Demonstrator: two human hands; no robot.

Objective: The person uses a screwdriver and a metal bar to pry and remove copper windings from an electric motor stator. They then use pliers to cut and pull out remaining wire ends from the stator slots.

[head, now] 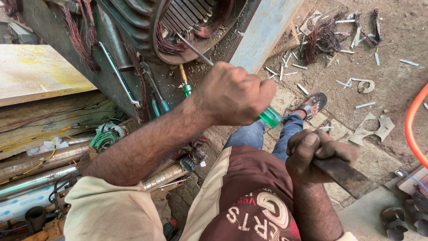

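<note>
White printed wrapper (22, 203) (bottom left)

The screwdriver (267, 115) has a glossy, translucent green plastic handle and a thin bright steel shaft. The flat bar (345, 176) at lower right is dark, dull, rusty metal. The motor housing (133, 18) at the top is grimy ribbed metal holding reddish copper windings (171, 44). The floor (392, 49) is rough, dusty concrete.

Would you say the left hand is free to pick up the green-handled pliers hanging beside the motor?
Probably not as things stand: the left hand is closed round a green-handled screwdriver, though the pliers hang unobstructed nearby.
</note>
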